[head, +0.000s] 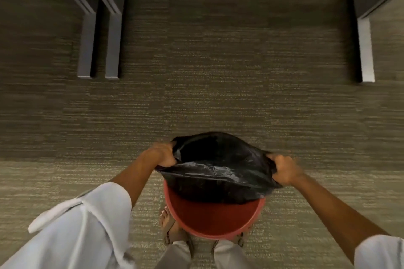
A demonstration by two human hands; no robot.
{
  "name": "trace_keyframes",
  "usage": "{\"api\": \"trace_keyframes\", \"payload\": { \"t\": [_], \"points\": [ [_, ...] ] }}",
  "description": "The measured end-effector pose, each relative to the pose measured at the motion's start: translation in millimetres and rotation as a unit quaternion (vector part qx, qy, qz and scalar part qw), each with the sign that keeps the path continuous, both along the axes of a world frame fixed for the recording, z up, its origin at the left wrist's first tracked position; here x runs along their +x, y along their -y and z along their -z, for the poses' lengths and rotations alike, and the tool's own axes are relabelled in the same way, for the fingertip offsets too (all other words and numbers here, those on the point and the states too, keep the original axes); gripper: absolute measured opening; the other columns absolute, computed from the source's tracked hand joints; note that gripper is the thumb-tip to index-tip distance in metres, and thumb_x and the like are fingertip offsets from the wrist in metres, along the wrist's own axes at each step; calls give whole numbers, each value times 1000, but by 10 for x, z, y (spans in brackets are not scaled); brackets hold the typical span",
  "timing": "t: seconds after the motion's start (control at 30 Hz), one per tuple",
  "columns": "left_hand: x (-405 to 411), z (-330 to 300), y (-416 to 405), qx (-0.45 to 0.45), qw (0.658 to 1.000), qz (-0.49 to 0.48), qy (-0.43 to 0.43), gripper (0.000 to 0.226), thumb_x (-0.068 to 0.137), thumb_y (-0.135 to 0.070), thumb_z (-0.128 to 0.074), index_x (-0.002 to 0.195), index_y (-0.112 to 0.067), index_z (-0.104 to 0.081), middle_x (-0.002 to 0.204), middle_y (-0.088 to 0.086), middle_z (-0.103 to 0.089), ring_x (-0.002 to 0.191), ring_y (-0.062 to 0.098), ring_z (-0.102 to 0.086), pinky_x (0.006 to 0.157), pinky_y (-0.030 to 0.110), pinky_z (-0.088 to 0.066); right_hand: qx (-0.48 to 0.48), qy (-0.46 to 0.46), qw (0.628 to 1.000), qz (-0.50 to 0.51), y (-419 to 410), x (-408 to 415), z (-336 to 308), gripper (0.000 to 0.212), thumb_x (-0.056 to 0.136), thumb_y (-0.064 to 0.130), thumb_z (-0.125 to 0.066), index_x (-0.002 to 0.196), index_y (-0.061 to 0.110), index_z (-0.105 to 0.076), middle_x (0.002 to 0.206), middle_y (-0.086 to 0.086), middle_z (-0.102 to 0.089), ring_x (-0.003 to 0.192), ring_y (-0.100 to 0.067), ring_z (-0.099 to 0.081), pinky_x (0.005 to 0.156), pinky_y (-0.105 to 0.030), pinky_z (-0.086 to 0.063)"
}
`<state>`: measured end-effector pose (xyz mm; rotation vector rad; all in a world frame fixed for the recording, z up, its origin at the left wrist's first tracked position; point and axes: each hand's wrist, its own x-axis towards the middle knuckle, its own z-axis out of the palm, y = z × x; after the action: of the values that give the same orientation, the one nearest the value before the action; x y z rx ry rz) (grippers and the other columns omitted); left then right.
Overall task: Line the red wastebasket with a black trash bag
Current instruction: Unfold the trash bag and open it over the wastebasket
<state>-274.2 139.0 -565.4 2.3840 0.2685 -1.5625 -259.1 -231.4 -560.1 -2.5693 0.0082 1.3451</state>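
Note:
The red wastebasket [213, 218] stands on the carpet just in front of my feet, its round mouth facing up. A black trash bag [216, 170] is stretched wide open above its far half, and the bag's lower part dips into the basket. My left hand [162, 153] grips the bag's rim on the left side. On the right side, my right hand [284, 169] grips the rim. The near part of the basket's inside shows bare red.
Grey-brown carpet [218, 83] covers the floor. Two grey furniture legs [98, 46] stand at the upper left and another grey leg [365, 46] at the upper right. My sandalled feet [172, 231] are right beside the basket.

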Motion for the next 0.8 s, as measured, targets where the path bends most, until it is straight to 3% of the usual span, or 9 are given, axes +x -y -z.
{"api": "trace_keyframes", "payload": {
  "t": [0.13, 0.23, 0.37, 0.43, 0.57, 0.63, 0.7, 0.77, 0.8],
  "points": [
    [-202, -9, -86, -24, 999, -16, -36, 70, 77, -30, -63, 144, -28, -41, 136, 8, -58, 112, 28, -58, 83, 27, -45, 15, -39, 999, 8, 42, -329, 24, 31, 76, 4, -68, 106, 11, -69, 98, -8, -75, 92, -25, -70, 75, -32, -56],
    [-422, -68, -142, -70, 995, -63, -42, 76, 75, -29, -65, 145, -33, -37, 127, 2, -60, 111, 26, -58, 83, 26, -43, 33, -61, 997, 46, 44, -614, 7, 29, 75, -3, -66, 99, 14, -65, 94, -5, -71, 92, -23, -69, 73, -29, -56],
    [-830, -143, -203, -132, 968, -213, -9, 75, 75, -5, -69, 141, -27, -43, 111, -7, -59, 99, 12, -57, 74, 9, -44, 65, -57, 990, 110, 33, -1037, 21, 45, 75, 3, -75, 117, 14, -65, 107, -6, -73, 100, -24, -68, 89, -34, -56],
    [-1070, -146, -209, -155, 931, -329, 16, 72, 75, 11, -67, 138, -18, -48, 105, -1, -65, 89, 14, -63, 64, 6, -48, 55, -56, 986, 148, 26, -1223, 56, 42, 76, 6, -75, 117, 14, -66, 103, -7, -73, 94, -22, -68, 80, -27, -54],
    [-1500, -119, -209, -141, 789, -596, 55, 51, 78, 24, -53, 118, -7, -59, 99, 21, -70, 82, 31, -68, 59, 33, -61, 16, -17, 961, 276, -35, -1567, 135, 16, 80, 0, -70, 94, 7, -75, 83, -11, -72, 74, -25, -64, 64, -28, -48],
    [-1672, -71, -194, -159, 702, -693, 49, 39, 80, 24, -44, 105, -3, -59, 104, 26, -67, 88, 35, -68, 58, 36, -62, 41, -20, 901, 432, -48, -1702, 175, 17, 85, -6, -63, 94, 4, -73, 77, -12, -70, 67, -26, -62, 61, -35, -51],
    [-1803, -2, -170, -212, 621, -754, 39, 35, 80, 23, -41, 105, 5, -57, 111, 29, -64, 99, 40, -65, 78, 46, -61, 103, -57, 780, 615, -82, -1796, 182, 21, 91, -10, -53, 98, 2, -69, 82, -15, -69, 70, -27, -64, 54, -34, -54],
    [-1872, 53, -129, -251, 574, -779, 40, 36, 79, 20, -39, 108, 11, -58, 113, 29, -64, 107, 41, -62, 97, 53, -50, 153, -76, 667, 725, -107, -1845, 192, 23, 94, -11, -46, 99, 2, -63, 93, -19, -68, 79, -30, -65, 49, -30, -58],
    [-1888, 63, -101, -261, 554, -789, 40, 35, 78, 17, -37, 103, 9, -59, 108, 27, -65, 102, 38, -62, 97, 51, -50, 169, -79, 621, 761, -123, -1854, 183, 23, 94, -10, -43, 99, 3, -61, 96, -20, -67, 83, -30, -64, 51, -30, -59]
  ]
}}
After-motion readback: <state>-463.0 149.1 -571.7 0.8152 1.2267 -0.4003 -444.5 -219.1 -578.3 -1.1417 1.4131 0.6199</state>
